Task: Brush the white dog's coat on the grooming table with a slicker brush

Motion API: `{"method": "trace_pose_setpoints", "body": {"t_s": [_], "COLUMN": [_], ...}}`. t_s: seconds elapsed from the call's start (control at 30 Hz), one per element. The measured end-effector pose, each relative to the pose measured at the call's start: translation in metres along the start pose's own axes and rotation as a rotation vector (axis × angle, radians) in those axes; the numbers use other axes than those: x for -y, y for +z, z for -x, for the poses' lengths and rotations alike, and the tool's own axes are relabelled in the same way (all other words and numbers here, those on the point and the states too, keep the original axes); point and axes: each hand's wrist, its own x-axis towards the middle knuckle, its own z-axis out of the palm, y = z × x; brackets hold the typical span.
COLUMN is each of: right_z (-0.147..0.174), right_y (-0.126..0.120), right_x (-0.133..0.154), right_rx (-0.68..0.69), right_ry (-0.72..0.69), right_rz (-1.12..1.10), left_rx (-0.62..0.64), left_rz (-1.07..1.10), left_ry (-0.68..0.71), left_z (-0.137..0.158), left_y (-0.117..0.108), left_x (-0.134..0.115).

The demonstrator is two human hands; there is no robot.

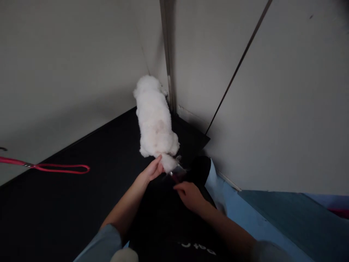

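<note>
A fluffy white dog [154, 116] stands on a black table top [89, 145], its rear toward me and its head at the wall corner. My left hand [155, 169] is closed on the dog's tail [168, 162] near its base, thumb on top. My right hand [188, 194] grips the handle of a slicker brush [177, 171], blurred by motion. The brush's flat grey head touches the fur at the tail's tip. A loose tuft of fur sticks up beside it.
Pale walls [68, 54] meet behind the dog at a metal corner strip [166, 47]. A red strap loop [62, 168] hangs at left. My black apron [174, 225] is against the table. A blue floor [245, 214] shows at lower right.
</note>
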Motion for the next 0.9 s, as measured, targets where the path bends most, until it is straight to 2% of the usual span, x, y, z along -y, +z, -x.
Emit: {"method": "trace_pose_setpoints", "body": {"t_s": [0.1,0.17,0.27,0.33,0.4,0.43,0.53,0.6,0.7,0.77,0.83,0.9], "right_z": [0.047,0.058,0.030,0.008,0.007,0.016,0.056,0.067,0.040,0.015,0.008,0.024], "right_y": [0.007,0.005,-0.004,-0.008,-0.008,-0.007,-0.004,-0.006,-0.011,-0.013,-0.012,-0.012], "right_x": [-0.014,-0.006,0.018,0.024,0.018,0.013,0.003,0.011,0.031,0.033,0.022,0.004], "right_rx": [0.206,0.242,0.116,0.032,0.033,0.078,0.322,0.396,0.247,0.153,0.141,0.171], "right_ry": [0.069,0.036,-0.098,-0.113,-0.026,0.042,0.216,0.233,0.050,-0.047,-0.020,0.088], "right_rz": [0.128,0.113,-0.004,-0.018,0.034,0.079,0.205,0.205,0.062,0.017,0.050,0.087], "left_rx": [-0.074,-0.115,-0.051,0.009,-0.025,-0.064,-0.131,-0.118,-0.103,-0.113,-0.141,-0.164], "left_rz": [0.029,0.063,0.131,0.177,0.194,0.189,0.164,0.171,0.228,0.276,0.296,0.251], "left_ry": [0.031,0.032,-0.037,-0.097,-0.079,-0.050,-0.002,-0.019,-0.101,-0.131,-0.072,-0.033], "left_z": [0.000,0.000,0.002,0.005,0.009,0.011,0.015,0.017,0.020,0.021,0.022,0.019], "left_y": [0.000,-0.001,0.000,0.003,0.007,0.009,0.012,0.012,0.015,0.019,0.024,0.028], "left_x": [0.009,0.015,0.020,0.023,0.027,0.029,0.035,0.035,0.029,0.025,0.024,0.026]}}
